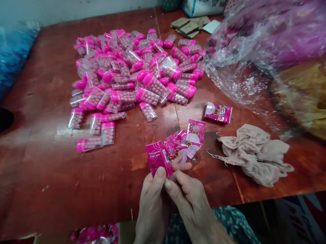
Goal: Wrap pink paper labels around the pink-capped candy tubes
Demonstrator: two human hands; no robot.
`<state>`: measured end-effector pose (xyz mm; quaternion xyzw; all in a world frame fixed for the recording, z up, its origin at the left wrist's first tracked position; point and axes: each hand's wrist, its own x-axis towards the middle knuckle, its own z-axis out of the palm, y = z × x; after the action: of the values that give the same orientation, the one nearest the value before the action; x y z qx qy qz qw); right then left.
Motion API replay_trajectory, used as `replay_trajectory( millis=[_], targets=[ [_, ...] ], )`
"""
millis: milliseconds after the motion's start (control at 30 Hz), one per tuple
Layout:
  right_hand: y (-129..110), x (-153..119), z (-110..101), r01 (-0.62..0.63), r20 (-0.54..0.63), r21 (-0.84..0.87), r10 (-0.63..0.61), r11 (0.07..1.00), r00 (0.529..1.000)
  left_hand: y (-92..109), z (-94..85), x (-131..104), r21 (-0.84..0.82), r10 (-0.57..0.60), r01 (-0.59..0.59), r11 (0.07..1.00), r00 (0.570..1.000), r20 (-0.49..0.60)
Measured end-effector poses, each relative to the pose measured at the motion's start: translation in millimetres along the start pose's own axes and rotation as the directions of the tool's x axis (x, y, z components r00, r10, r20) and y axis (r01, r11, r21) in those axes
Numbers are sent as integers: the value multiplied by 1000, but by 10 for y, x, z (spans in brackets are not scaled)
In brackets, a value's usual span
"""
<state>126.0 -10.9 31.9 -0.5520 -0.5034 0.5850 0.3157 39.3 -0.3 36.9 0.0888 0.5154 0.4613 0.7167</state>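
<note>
Near the table's front edge, my left hand [154,198] pinches a flat pink printed wrapper [155,156] under its thumb. My right hand [193,196] is closed at the wrapper's lower right corner, thumb tip against it and some fingers reaching out beyond. Just past the hands lie several more pink wrappers [196,131], overlapping in a loose fan. Farther back spreads a heap of clear flat containers [150,88] with bright pink caps, filled with small pink balls. The undersides of both hands are hidden.
A crumpled beige cloth [256,154] and a small stack of pink wrappers [218,112] lie to the right. Clear plastic bags [247,71] bulge at the right, a blue-filled bag [9,60] at the left. Cardboard pieces [190,27] lie behind. Below the edge, a box holds pink packets [95,240].
</note>
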Motion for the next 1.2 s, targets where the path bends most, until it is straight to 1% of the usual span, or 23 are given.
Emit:
replay_trajectory(
  millis=[67,133,300,367,467,567,633,700,767,800,833,867,900,933,967,1000,1033,1067,1100,1133,1167,1200],
  targets=[
    [2,10,-18,5,17,19,-5,1000,1000,-1,-16,-14,-17,32,-32,999,999,-11],
    [-10,22,-42,12,13,20,-12,1000,1000,27,-39,-5,-34,39,-40,999,999,-30],
    [-53,46,-76,34,15,-70,-33,997,999,96,-115,88,-23,82,-84,996,995,-60],
    [-62,52,-76,71,-7,-119,-73,990,997,80,-117,114,-16,105,-106,994,993,-62],
    [-56,64,-76,163,-55,-175,-175,971,983,27,-89,116,-43,95,-96,994,995,-34],
    [-20,85,-68,232,-123,-282,-275,931,954,-11,-80,103,-88,63,-64,994,998,-11],
    [19,96,-48,280,-152,-416,-370,865,916,-5,-100,101,-127,68,-69,990,998,-13],
    [59,94,-15,342,-148,-535,-484,773,862,37,-129,105,-171,118,-119,978,993,-15],
    [81,75,18,397,-158,-570,-570,719,806,108,-146,108,-187,208,-210,960,978,-27],
    [82,60,30,418,-164,-553,-586,721,793,150,-145,106,-176,241,-246,953,969,-45],
    [75,44,39,432,-171,-510,-579,744,797,191,-135,102,-162,263,-270,949,963,-65],
    [60,29,44,437,-177,-438,-552,786,815,228,-119,96,-153,269,-279,948,960,-79],
    [40,14,47,423,-176,-334,-496,842,850,259,-96,88,-154,262,-272,950,961,-85],
    [17,2,49,379,-159,-197,-411,904,898,280,-70,78,-167,249,-260,951,965,-83],
    [-5,-8,52,298,-123,-30,-299,954,946,292,-42,66,-186,240,-249,950,968,-71],
    [-25,-15,57,181,-68,149,-173,972,983,295,-15,52,-206,239,-246,947,969,-58],
    [-42,-20,65,55,1,309,-58,949,998,289,9,36,-220,245,-249,943,968,-48],
    [-54,-24,75,-52,69,431,25,901,997,278,30,17,-226,259,-262,938,965,-45],
    [-64,-28,85,-126,117,513,76,849,990,265,46,-4,-224,282,-285,932,958,-46],
    [-72,-31,94,-158,138,559,97,814,986,251,59,-28,-215,305,-308,927,951,-45],
    [-79,-35,100,-160,133,574,101,803,986,238,69,-52,-196,328,-330,923,944,-42],
    [-86,-40,104,-145,117,567,95,811,989,229,76,-74,-171,349,-351,921,936,-43]
  ],
)
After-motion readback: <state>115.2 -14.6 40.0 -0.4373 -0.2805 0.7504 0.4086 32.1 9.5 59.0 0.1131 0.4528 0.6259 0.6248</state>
